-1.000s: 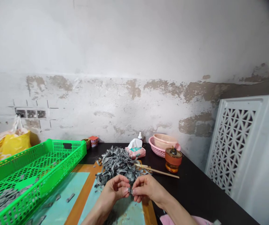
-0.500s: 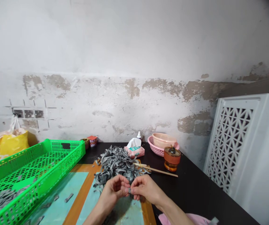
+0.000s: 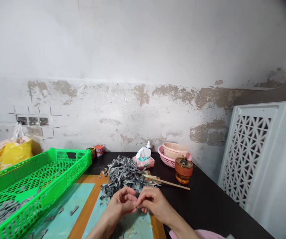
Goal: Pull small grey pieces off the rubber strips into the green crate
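Observation:
My left hand (image 3: pixel 121 201) and my right hand (image 3: pixel 152 201) meet in front of me, above a turquoise and orange board (image 3: pixel 86 202). Their fingertips press together on a small grey folded piece (image 3: pixel 136 207), which is almost hidden between them. Just behind my hands lies a loose heap of grey strips (image 3: pixel 124 175). A few short grey pieces (image 3: pixel 74 210) rest on the board to my left. The green plastic crate (image 3: pixel 74 159) at the left holds a layer of small grey pieces (image 3: pixel 0 212).
The black table (image 3: pixel 207 202) carries a pink tissue pack (image 3: pixel 144 162), wooden sticks (image 3: pixel 170 183), an amber jar (image 3: pixel 184 170) and a pink basket (image 3: pixel 166 160) holding a peach bowl (image 3: pixel 175 150). A yellow bag (image 3: pixel 10 156) stands behind the crate. A white lattice panel (image 3: pixel 244 156) leans at the right.
My fingertips have closed further over the small grey piece, which showed between them earlier and is now mostly covered. The view has barely shifted.

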The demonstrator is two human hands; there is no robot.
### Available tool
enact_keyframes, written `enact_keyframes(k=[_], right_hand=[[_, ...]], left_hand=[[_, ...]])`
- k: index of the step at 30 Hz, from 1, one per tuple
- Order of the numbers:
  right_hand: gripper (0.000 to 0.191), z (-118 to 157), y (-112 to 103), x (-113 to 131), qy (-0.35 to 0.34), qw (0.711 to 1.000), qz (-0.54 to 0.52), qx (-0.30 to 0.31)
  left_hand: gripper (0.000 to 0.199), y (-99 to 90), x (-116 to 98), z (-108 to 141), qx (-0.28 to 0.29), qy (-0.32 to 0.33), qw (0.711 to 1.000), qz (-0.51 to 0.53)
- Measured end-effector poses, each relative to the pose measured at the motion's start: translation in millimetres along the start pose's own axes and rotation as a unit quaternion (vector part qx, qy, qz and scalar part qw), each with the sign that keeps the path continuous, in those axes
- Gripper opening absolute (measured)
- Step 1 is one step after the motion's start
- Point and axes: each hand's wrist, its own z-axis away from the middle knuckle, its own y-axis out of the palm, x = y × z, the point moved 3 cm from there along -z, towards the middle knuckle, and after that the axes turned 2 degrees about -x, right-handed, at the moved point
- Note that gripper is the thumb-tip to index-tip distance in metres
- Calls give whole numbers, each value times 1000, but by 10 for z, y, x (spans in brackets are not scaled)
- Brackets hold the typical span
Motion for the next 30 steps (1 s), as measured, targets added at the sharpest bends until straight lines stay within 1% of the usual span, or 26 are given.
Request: enact_keyframes(k=[2,4,6,8,11,12,14,16,18,21,23,26,28,30], right_hand=[[11,17,-15,41,-23,999,30,-2],[11,18,-22,59,-28,999,34,-9],[16,5,-25,62,-20,1000,0,-24],[25,-14,-22,64,-17,997,-56,-42],[33,-35,-3,66,-28,991,-119,-57],[33,-39,8,61,-30,990,-129,-56],[33,-42,36,35,-29,989,-139,-50],[32,-44,61,-5,-25,989,-135,-47],[30,-45,74,-43,-24,991,-118,-50],[29,-46,76,-64,-29,995,-82,-47],[29,-46,58,-60,-25,996,-76,-49],[33,-48,26,-56,-4,995,-86,-48],[38,-53,22,-74,22,996,-84,-25],[39,-58,23,-102,51,995,-83,-5]], left_hand=[[35,-27,-24,4,-9,-10,1000,2],[33,-60,-71,11,-26,-9,999,18],[33,-86,-120,20,-49,3,998,46],[38,-86,-147,31,-65,22,995,73],[50,-34,-131,41,-51,43,995,73],[50,-11,-116,41,-42,48,996,66],[44,28,-87,38,-22,58,997,46],[38,47,-74,33,-8,69,997,32],[35,40,-82,27,-11,77,997,20],[36,7,-117,17,-29,89,996,8],[37,2,-146,14,-26,104,994,7],[39,29,-168,20,-13,116,993,-4],[38,65,-167,29,2,112,993,-26],[36,96,-161,37,18,106,993,-47]])
